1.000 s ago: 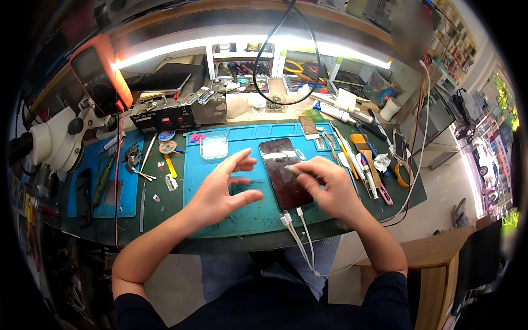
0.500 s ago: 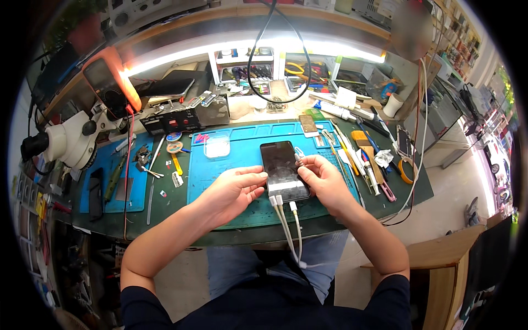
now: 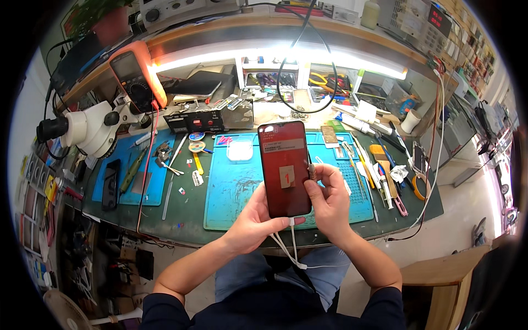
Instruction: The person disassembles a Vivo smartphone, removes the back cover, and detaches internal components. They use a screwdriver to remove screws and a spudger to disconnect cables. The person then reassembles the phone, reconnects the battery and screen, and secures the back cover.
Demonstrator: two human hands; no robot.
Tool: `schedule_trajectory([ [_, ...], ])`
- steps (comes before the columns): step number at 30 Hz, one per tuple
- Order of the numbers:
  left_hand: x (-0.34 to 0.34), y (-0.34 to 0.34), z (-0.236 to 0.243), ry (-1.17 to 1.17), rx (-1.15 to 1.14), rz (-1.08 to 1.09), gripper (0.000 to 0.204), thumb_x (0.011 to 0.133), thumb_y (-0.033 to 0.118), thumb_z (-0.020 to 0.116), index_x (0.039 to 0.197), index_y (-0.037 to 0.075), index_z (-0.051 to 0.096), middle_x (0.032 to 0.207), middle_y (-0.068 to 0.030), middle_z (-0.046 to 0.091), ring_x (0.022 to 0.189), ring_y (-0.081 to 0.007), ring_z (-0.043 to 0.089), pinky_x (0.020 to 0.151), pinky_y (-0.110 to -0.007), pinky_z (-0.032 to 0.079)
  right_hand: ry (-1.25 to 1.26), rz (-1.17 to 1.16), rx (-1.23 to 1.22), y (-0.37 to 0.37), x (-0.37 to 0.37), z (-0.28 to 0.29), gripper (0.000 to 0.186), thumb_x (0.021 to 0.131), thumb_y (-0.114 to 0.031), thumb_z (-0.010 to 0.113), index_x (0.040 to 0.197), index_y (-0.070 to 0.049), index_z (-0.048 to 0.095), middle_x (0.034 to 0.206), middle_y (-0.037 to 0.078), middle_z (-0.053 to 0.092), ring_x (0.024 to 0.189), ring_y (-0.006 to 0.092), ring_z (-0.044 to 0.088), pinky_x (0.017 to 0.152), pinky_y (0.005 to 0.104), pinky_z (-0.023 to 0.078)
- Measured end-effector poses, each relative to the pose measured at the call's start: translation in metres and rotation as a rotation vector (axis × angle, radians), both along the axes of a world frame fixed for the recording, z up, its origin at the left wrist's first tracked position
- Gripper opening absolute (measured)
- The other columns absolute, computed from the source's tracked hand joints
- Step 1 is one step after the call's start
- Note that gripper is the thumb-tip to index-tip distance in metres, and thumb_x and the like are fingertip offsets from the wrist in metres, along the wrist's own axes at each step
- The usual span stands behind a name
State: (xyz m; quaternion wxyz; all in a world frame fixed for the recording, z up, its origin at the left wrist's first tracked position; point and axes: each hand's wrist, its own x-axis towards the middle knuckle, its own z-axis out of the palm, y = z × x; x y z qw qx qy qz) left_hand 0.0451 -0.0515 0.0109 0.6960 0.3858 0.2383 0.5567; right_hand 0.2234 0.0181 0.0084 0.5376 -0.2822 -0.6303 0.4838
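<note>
A dark smartphone (image 3: pixel 284 201) is held upright above the blue work mat, its screen glowing dark red with a pale square bearing a red mark. My left hand (image 3: pixel 254 221) grips its lower left side, thumb across the bottom corner. A white charging cable (image 3: pixel 293 236) reaches the phone's bottom edge, where a finger partly hides the join. Against the right edge, my right hand (image 3: pixel 331 201) is closed, thumb and fingers pinching a short, ridged silvery metal piece (image 3: pixel 312 171). Most of that piece is hidden, so its kind does not show.
The blue mat (image 3: pixel 231 192) carries a clear plastic box (image 3: pixel 240 149) and another phone (image 3: pixel 330 136). Brushes (image 3: pixel 380 155), tweezers and pens crowd the right. On the left stand a microscope (image 3: pixel 82 131) and an orange multimeter (image 3: pixel 137 74). A black cable loop (image 3: pixel 281 82) hangs overhead.
The phone has been lifted off the mat toward me, and its screen has lit up red. My left hand, formerly open beside it, now grips it. The view has shifted.
</note>
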Motion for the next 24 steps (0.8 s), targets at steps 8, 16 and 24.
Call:
schedule_trajectory([
  [8, -0.001, -0.005, -0.007, 0.083, 0.065, 0.062, 0.082, 0.095, -0.012, 0.065, 0.16, 0.013, 0.021, 0.154, -0.0119, 0.046, 0.138, -0.0269, 0.054, 0.114, -0.049, 0.052, 0.056, 0.048, 0.019, -0.003, -0.005, -0.002, 0.024, 0.104, -0.001, 0.061, 0.127, 0.0, 0.055, 0.125, 0.01, 0.064, 0.095, 0.0097, 0.064, 0.079, 0.0253, 0.056],
  [16, -0.002, -0.007, -0.005, 0.122, 0.048, 0.112, 0.072, 0.095, -0.011, 0.065, 0.155, 0.008, 0.03, 0.147, -0.0141, 0.053, 0.134, -0.0274, 0.059, 0.112, -0.049, 0.053, 0.038, 0.059, 0.023, -0.003, -0.002, 0.004, 0.025, 0.104, 0.002, 0.059, 0.127, -0.001, 0.052, 0.128, 0.011, 0.06, 0.105, 0.0117, 0.062, 0.08, 0.0269, 0.057],
  [24, -0.01, -0.002, 0.003, -0.163, -0.05, 0.316, 0.047, 0.101, -0.004, 0.061, 0.144, 0.004, 0.043, 0.142, -0.0146, 0.058, 0.137, -0.0346, 0.057, 0.115, -0.051, 0.05, -0.313, -0.255, 0.31, -0.032, 0.009, 0.008, 0.028, 0.09, 0.003, 0.076, 0.117, -0.004, 0.074, 0.1, 0.007, 0.065, 0.073, 0.0098, 0.062, 0.057, 0.0246, 0.05],
])
